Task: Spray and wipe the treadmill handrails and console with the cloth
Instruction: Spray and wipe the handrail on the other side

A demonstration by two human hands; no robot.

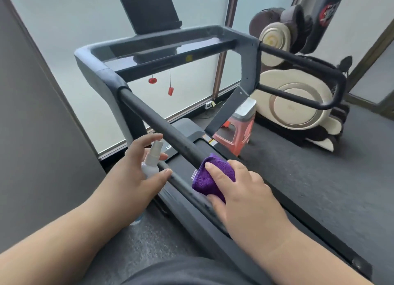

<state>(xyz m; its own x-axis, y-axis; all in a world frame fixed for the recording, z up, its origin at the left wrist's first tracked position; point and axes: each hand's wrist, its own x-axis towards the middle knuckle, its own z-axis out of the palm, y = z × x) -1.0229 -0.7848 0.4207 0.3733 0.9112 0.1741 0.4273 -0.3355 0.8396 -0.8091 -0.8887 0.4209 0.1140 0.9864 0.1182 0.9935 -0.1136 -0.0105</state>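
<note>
Your right hand (241, 191) presses a folded purple cloth (211, 176) against the near handrail (157, 127), fingers curled over the top of the cloth and thumb tucked under its lower edge, so the cloth wraps the dark padded bar. Your left hand (138, 167) is closed around a small white spray bottle (151, 161), held upright just beside the same rail, its nozzle pointing up; your thumb rests near the rail and your fingers curl behind the bottle. The bottle's lower part is hidden by your palm.

Both forearms reach in from the bottom of the frame, the left from the lower left, the right from the lower right, over a dark shirt cut off at the bottom edge.

The rail climbs away from you to the grey console frame (166, 46), where a dark screen (147, 7) stands tilted. A red safety key (170, 90) hangs on a cord below the console. The far handrail (302, 65) loops out to the right. The treadmill deck (287, 174) is dark and blurred by motion near your hands.

Beyond it, frosted windows (64, 18) fill the wall, the floor is grey carpet (366, 139), and a brown and cream massage chair (298, 105) sits at the right. A red plastic stool (232, 133) stands behind the treadmill's upright, partly hidden by it.
</note>
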